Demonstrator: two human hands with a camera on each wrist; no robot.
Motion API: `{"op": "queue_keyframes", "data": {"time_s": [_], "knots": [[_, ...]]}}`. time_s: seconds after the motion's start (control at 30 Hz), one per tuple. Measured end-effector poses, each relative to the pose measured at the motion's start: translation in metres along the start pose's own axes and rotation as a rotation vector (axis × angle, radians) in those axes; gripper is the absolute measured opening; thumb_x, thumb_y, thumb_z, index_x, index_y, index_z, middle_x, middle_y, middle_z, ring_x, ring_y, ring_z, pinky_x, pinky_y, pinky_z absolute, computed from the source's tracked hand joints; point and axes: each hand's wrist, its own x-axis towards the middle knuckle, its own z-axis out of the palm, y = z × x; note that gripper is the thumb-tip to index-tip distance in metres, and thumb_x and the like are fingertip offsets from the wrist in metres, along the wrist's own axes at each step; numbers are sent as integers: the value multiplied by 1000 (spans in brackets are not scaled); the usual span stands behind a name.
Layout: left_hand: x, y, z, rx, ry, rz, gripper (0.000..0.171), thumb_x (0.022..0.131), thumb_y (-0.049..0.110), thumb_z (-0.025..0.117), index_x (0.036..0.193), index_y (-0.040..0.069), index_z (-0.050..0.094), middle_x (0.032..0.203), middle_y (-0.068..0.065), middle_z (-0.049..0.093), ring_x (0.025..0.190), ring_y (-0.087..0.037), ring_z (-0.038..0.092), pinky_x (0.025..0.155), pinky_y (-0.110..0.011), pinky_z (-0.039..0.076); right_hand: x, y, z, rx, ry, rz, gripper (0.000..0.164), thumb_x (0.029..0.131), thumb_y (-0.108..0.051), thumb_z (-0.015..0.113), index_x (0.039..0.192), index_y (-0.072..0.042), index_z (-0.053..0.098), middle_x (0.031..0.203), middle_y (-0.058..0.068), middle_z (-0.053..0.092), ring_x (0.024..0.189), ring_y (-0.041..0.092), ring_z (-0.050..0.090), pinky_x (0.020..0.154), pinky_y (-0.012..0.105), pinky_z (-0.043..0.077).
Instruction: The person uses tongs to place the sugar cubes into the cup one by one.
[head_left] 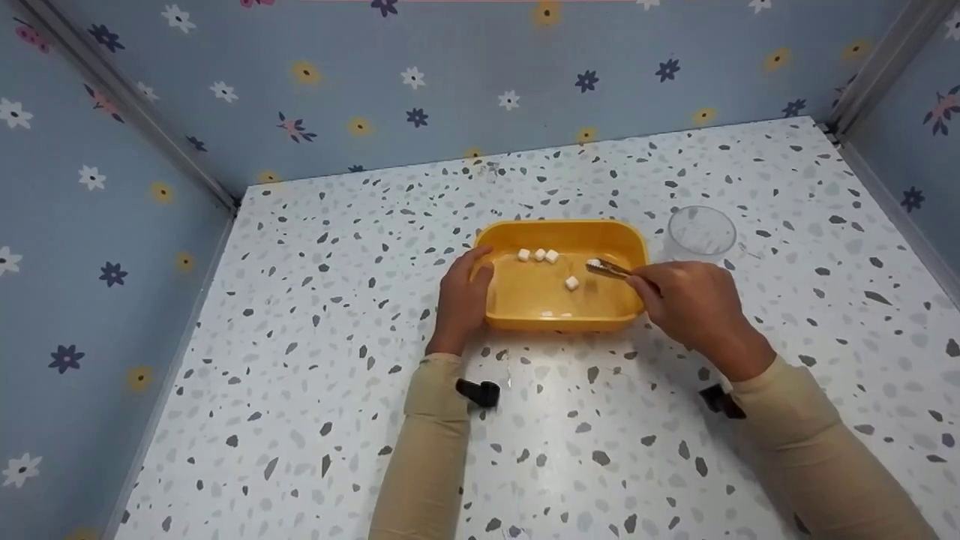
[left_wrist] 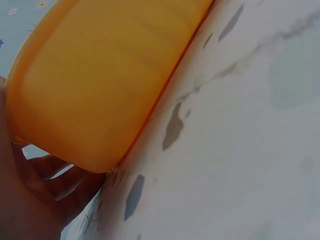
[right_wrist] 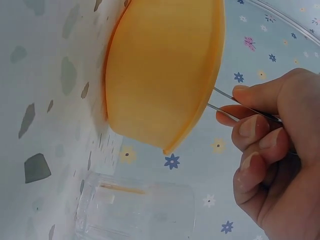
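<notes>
A yellow plastic tub (head_left: 517, 324) stands on the table, with several small white cubes (head_left: 572, 283) on its floor. My left hand (head_left: 461, 298) grips the tub's left end. In the left wrist view, the fingers (left_wrist: 75, 182) lie along the end wall. With my right hand (head_left: 694, 304) I pinch metal tweezers (head_left: 616, 269) between thumb and fingers. Their tips are inside the tub, at a white cube (head_left: 594, 263) near its right side; it seems to be between the tips. In the right wrist view, the tub's rim hides those tips.
A clear glass or plastic cup (head_left: 702, 231) stands just right of the tub, behind my right hand. The speckled table (head_left: 337, 300) meets flower-patterned panels (head_left: 450, 82) at the back and sides.
</notes>
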Motion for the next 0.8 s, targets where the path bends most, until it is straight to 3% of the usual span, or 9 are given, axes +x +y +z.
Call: {"op": "queue_keyframes", "data": {"time_s": [0.17,0.47,0.8], "knots": [[0,-1,-1,-16,1,-1,41,102,27,48,140,15,58,144,-4,54,136,-18,46,115,-35,32,1,0,-3,-7,11,-3,15,92,-17,71,92,-5,79,63,2,64,48,15,47,44,31,39],[0,-1,0,-10,1,-9,40,103,27,48,139,15,59,145,-3,54,137,-18,45,115,-35,31,1,3,-16,-29,52,0,19,93,-20,72,97,-3,80,80,8,75,53,19,59,46,37,48],[1,-2,-1,-20,0,-3,40,102,27,49,139,16,59,145,-3,54,136,-18,45,115,-37,32,3,1,-22,-40,70,-11,18,93,-20,71,95,-4,79,75,6,73,50,17,53,44,33,42]]}}
